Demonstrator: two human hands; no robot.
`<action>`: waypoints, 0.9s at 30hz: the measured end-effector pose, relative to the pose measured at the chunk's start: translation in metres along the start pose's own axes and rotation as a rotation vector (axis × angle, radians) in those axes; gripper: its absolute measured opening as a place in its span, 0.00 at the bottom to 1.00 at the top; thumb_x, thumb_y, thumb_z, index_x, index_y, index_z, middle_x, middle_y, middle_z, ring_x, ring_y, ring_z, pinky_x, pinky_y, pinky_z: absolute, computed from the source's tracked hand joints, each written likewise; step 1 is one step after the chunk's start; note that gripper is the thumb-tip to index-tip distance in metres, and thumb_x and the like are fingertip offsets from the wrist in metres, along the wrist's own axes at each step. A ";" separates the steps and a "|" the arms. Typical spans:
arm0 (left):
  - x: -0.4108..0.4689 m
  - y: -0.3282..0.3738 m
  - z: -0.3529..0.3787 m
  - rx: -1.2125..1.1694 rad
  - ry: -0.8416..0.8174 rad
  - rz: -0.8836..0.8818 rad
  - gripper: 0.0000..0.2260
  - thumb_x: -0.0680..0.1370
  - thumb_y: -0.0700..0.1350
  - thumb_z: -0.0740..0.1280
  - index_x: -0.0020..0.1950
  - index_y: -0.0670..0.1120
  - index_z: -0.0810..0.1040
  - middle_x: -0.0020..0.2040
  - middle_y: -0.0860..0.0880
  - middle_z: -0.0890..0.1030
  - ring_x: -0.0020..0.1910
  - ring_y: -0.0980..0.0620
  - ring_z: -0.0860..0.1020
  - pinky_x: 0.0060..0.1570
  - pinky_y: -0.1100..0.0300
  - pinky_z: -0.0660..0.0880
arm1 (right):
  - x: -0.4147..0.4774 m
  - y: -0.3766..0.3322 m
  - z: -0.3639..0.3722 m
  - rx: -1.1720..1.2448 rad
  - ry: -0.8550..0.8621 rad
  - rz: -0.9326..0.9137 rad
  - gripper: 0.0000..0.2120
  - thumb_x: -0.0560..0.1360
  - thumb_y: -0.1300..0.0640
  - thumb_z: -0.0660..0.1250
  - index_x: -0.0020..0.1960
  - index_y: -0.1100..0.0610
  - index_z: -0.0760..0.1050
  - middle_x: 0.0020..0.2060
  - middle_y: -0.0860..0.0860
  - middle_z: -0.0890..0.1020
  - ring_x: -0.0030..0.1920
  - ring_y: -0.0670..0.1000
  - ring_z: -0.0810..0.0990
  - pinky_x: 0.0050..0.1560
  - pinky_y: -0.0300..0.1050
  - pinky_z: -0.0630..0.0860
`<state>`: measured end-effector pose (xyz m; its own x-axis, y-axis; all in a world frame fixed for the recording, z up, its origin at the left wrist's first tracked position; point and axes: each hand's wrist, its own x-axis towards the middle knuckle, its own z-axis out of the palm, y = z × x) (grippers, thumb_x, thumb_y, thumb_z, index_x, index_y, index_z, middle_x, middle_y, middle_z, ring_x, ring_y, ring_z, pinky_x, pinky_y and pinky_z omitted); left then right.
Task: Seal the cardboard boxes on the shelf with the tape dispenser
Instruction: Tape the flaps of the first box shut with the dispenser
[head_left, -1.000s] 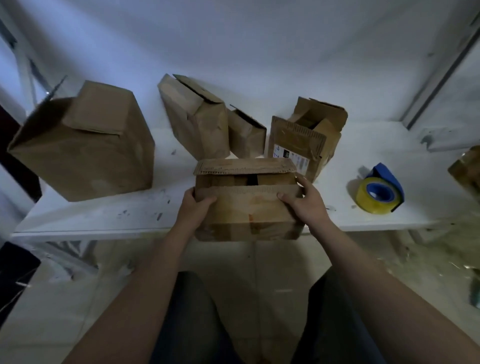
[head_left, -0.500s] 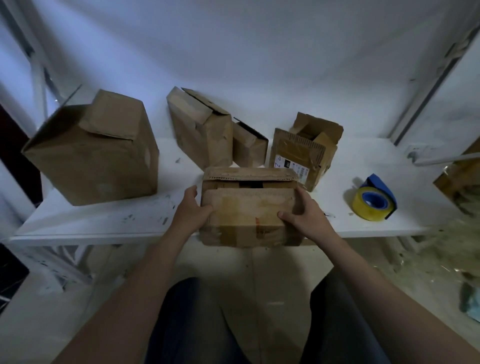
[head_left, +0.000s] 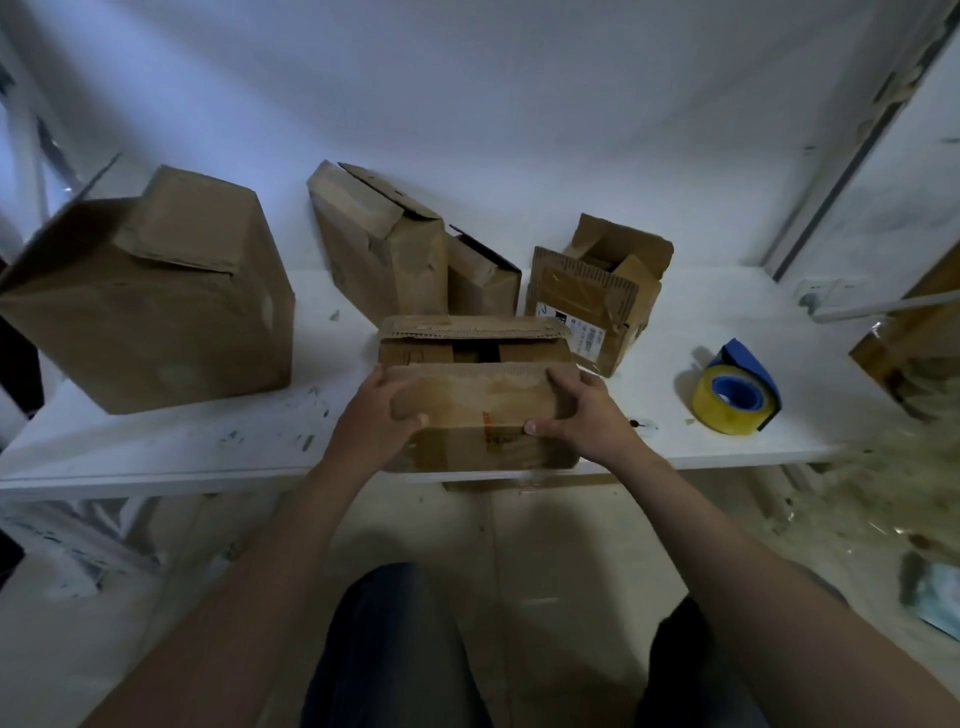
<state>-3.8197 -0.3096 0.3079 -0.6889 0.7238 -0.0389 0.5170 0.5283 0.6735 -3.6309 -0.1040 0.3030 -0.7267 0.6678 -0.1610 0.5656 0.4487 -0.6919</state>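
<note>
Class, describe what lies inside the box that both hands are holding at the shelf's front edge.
Through the half-closed top of the box, two inner flaps show, with a dark gap between them. Any contents are hidden by cardboard and shadow.

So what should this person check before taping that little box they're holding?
1. Box steadied by left hand and right hand: ok.
2. Near flap pressed down: ok.
3. Far flap closed: not ok, a gap shows.
4. Tape dispenser in hand: not ok, it lies on the shelf to the right.
5. Box fully resting on shelf: cannot tell.
</note>
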 end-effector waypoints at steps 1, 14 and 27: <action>0.006 0.001 0.001 0.021 -0.001 -0.012 0.25 0.78 0.48 0.71 0.74 0.50 0.71 0.78 0.51 0.63 0.72 0.45 0.68 0.67 0.48 0.69 | 0.005 0.000 -0.001 0.003 -0.006 -0.011 0.43 0.70 0.47 0.79 0.79 0.49 0.62 0.77 0.53 0.59 0.75 0.57 0.62 0.74 0.50 0.62; 0.047 0.146 0.056 0.142 0.026 0.090 0.29 0.76 0.49 0.67 0.76 0.51 0.63 0.77 0.46 0.62 0.76 0.43 0.60 0.73 0.39 0.62 | 0.016 0.068 -0.114 -0.096 0.160 -0.033 0.24 0.81 0.52 0.66 0.76 0.51 0.69 0.70 0.53 0.73 0.64 0.55 0.77 0.60 0.44 0.73; 0.075 0.210 0.147 0.377 -0.075 0.037 0.28 0.78 0.55 0.65 0.76 0.58 0.61 0.81 0.56 0.54 0.80 0.42 0.47 0.69 0.24 0.39 | 0.049 0.213 -0.187 -0.105 0.164 0.436 0.25 0.78 0.57 0.65 0.72 0.61 0.62 0.65 0.62 0.69 0.61 0.67 0.74 0.60 0.59 0.73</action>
<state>-3.6884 -0.0791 0.3381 -0.6348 0.7683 -0.0829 0.7008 0.6176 0.3570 -3.4730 0.1356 0.2795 -0.3469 0.8882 -0.3013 0.8464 0.1580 -0.5086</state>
